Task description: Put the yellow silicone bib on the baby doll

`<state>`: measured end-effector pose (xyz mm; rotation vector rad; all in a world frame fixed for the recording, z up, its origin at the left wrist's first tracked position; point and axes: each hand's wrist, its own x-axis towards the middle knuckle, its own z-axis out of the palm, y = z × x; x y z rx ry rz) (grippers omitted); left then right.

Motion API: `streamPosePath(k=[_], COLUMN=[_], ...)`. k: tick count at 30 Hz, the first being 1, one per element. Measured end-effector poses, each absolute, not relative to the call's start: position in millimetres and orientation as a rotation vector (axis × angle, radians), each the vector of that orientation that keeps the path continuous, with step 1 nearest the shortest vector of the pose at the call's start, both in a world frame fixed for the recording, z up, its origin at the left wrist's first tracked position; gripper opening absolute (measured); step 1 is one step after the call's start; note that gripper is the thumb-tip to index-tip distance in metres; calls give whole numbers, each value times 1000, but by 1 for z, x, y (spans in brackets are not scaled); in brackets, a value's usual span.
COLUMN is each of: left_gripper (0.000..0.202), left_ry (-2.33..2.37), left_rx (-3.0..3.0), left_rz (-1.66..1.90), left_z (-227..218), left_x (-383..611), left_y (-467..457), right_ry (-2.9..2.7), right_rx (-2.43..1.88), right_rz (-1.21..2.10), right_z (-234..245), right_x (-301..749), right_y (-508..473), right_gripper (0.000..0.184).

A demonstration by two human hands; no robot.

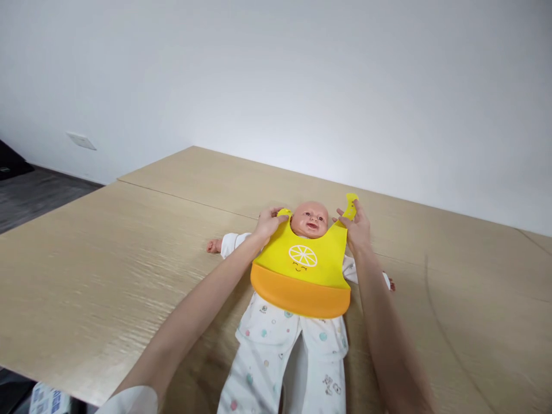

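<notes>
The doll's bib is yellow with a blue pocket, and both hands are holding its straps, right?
The pocket is orange, not blue; the head view shows it. The bib is yellow, and the left hand and right hand hold its straps.

A yellow bib [301, 275] with an orange pocket [301, 293] lies across a face-up doll [276, 330].

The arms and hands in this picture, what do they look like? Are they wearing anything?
The left hand and right hand are bare, with no gloves showing. The left arm has a plain white sleeve near the bottom edge. The right arm shows no sleeve.
</notes>
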<state>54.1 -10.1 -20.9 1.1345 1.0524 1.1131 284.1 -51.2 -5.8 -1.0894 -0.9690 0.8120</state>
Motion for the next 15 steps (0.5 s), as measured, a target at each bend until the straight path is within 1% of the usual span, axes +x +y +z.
streamPosePath(k=[2,4,7,9,10,13,15], left_gripper=[39,37,30,30,31,32,32], left_ry=[1055,1031,1035,1014,995,957,945], left_rx=[1084,1030,980,977,981,1001,1006], left_rz=[1086,1059,999,969,964,962,961], left_z=[-22,-23,-26,-27,-27,-27,-26], left_x=[55,55,54,54,55,55,56], left_y=[-11,-11,-10,-11,-11,-13,-15], right_ry=[-912,-894,-942,-998,-1030,-1136,-1199], right_rx=[-1145,-1170,-1119,-1099,-1112,-1188,-1250], right_rz=[945,1068,1171,1177,1166,1113,1088], right_z=[-6,-3,4,10,13,18,20], right_x=[285,287,292,295,296,295,293], right_y=[-53,-55,-60,-64,-66,-70,-72], right_gripper=[87,89,80,77,80,99,107])
